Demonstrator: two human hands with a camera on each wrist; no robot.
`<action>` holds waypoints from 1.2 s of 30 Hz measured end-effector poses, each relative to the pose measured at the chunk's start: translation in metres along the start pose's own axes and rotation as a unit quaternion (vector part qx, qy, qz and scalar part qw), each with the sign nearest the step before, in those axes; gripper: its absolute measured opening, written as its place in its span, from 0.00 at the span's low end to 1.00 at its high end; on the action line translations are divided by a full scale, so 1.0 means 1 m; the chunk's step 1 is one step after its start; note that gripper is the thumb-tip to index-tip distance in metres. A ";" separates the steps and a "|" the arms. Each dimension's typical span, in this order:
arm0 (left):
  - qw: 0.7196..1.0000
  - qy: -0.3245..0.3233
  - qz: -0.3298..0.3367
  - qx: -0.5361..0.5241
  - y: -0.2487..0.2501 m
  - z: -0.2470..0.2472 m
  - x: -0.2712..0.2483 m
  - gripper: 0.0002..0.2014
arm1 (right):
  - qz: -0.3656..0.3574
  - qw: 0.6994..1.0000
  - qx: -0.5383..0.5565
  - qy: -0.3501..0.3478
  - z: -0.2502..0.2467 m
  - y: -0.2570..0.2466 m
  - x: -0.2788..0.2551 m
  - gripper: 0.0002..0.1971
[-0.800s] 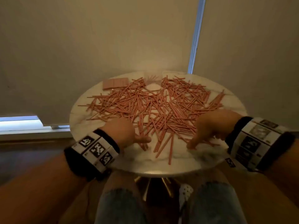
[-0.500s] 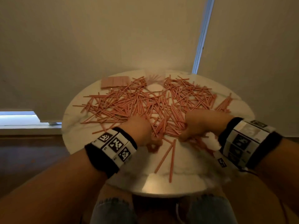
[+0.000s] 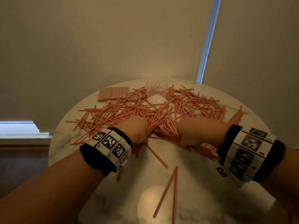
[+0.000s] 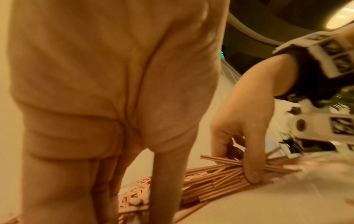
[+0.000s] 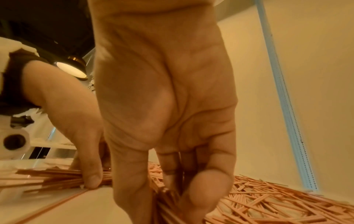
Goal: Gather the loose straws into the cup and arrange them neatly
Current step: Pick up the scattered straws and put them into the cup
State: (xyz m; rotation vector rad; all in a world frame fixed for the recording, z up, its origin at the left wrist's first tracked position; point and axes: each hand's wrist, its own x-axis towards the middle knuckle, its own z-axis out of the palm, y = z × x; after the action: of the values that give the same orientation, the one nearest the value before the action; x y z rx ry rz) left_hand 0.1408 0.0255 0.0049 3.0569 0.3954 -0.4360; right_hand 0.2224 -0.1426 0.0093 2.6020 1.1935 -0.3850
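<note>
Both our hands have pushed forward from the near rim of the round white marble table (image 3: 202, 183) into the heap since the earlier head frames, and the camera has dipped closer. Our left hand (image 3: 135, 130) now has its fingers curled round a sheaf of thin pinkish-orange paper straws (image 3: 161, 110), as the right wrist view shows, its thumb pressed down on the bundle at the tabletop. Our right hand (image 3: 199, 132) likewise pinches a fan of straws between thumb and curled fingers, which the left wrist view makes plain. We judge the task barely begun: nearly all the straws lie crisscrossed across the middle and far half of the table, three strays (image 3: 168, 189) lie apart near our edge, and a flat pink pack of straws (image 3: 113, 94) sits at the far left. At the far rim we can make out a clear plastic cup (image 3: 156, 90), faint and see-through, seemingly with a few straws in it, though that is hard to tell. What is left, we think, is to carry these two handfuls to it, sweep up the rest, and square the ends.
</note>
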 end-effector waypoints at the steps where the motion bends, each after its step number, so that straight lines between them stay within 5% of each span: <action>1: 1.000 0.003 -0.003 0.001 0.001 -0.004 0.000 0.10 | 0.004 1.000 -0.003 -0.004 -0.001 0.001 -0.003 0.17; 3: 1.000 -0.008 -0.012 0.002 0.002 -0.010 -0.004 0.04 | 0.014 1.000 -0.003 -0.024 -0.004 0.003 -0.009 0.15; 10: 0.990 -0.066 -0.088 -0.084 -0.009 -0.021 -0.019 0.10 | 0.024 0.999 0.029 -0.028 -0.007 0.015 -0.034 0.13; 17: 0.894 -0.020 -0.143 -0.423 -0.006 -0.007 -0.033 0.11 | 0.046 0.992 0.103 0.051 -0.013 0.017 -0.048 0.08; 25: 0.844 0.024 -0.137 -0.518 -0.008 -0.003 -0.028 0.17 | 0.074 0.971 0.196 0.114 -0.015 0.009 -0.052 0.17; 27: 0.811 0.033 -0.107 -0.574 -0.008 -0.001 -0.020 0.16 | 0.082 0.963 0.222 0.130 -0.018 0.007 -0.045 0.15; 32: 0.678 0.057 -0.102 -0.726 -0.004 -0.015 0.003 0.13 | 0.076 0.934 0.296 0.184 -0.036 0.001 -0.018 0.12; 33: 0.676 0.048 -0.085 -0.731 -0.004 -0.018 0.007 0.17 | 0.072 0.929 0.303 0.201 -0.041 -0.002 -0.012 0.11; 36: 0.719 0.017 -0.013 -0.694 -0.006 -0.027 0.026 0.53 | 0.033 0.922 0.311 0.227 -0.055 -0.013 0.010 0.06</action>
State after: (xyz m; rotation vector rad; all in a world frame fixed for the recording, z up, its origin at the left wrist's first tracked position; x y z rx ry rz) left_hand 0.1707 0.0398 0.0231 1.5603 0.4502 0.0083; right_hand 0.2262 -0.1087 0.0554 3.4161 1.2660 -0.1601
